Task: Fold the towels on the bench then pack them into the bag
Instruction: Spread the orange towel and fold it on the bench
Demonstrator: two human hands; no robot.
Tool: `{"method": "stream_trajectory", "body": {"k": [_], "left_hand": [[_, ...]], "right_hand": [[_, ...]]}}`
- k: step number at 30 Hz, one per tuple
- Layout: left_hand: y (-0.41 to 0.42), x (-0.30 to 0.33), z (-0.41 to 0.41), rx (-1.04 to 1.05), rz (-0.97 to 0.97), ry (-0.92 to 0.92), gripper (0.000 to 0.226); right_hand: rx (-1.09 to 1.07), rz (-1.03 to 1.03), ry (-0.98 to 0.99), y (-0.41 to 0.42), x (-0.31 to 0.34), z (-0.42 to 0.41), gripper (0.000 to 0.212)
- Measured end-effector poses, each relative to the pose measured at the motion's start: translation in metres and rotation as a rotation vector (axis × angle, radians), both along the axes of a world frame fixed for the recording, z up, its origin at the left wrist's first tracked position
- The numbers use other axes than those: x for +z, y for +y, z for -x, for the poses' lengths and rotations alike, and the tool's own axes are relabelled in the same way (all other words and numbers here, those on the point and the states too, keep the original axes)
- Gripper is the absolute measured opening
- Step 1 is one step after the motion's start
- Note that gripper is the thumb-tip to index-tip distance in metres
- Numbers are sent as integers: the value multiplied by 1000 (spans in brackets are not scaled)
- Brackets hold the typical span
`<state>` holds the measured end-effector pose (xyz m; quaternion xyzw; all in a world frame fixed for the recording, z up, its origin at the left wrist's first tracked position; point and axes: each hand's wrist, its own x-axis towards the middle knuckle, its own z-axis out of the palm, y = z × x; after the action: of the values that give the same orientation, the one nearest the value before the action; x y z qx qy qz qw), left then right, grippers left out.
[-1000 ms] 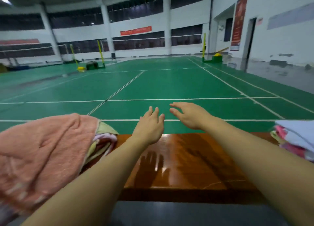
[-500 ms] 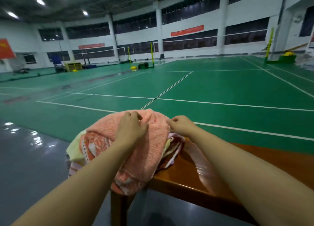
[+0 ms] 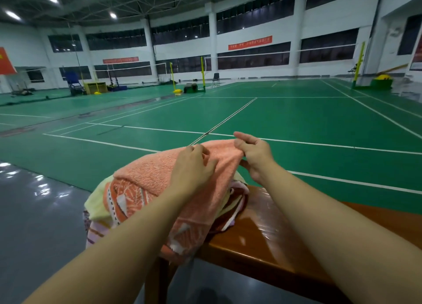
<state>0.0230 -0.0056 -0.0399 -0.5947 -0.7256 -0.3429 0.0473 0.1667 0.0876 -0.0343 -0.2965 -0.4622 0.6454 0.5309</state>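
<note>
A pile of towels lies on the left end of the glossy brown wooden bench [image 3: 262, 242]. On top is an orange-pink towel [image 3: 148, 178] with a white patterned border; pale yellow, purple-striped and dark red towels [image 3: 235, 203] show beneath it. My left hand [image 3: 194, 166] grips the orange-pink towel near its far edge, fingers curled into the cloth. At the towel's far right corner my right hand [image 3: 253, 153] pinches the fabric. No bag is in view.
The bench's left end and a leg stand over a grey shiny floor [image 3: 34, 212]. Beyond the bench stretches a green badminton court [image 3: 296, 121] with white lines, net posts and a chair far off.
My view swung left from the bare bench middle to the towel pile. Both hands went from open in the air to gripping the top orange-pink towel, and its far edge has lifted slightly.
</note>
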Motion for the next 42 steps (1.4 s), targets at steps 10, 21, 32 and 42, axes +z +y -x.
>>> {"method": "stream_trajectory", "body": {"k": [10,21,32,42], "left_hand": [[29,-7,-97,-214,187,44,42],[54,-86,-241,-496,512,119,63],[33,-91,-314,-151,508,206,81],[29,-115,-299,-310,564,316,100]], "right_hand": [[-136,6,-18,12,-5,-137,27],[-431,187,-911,-22,-65,-379,24],[-372,-32,-2064,-30,-47,-408,14],[9,-417,-1568,5,-101,-348,48]]}}
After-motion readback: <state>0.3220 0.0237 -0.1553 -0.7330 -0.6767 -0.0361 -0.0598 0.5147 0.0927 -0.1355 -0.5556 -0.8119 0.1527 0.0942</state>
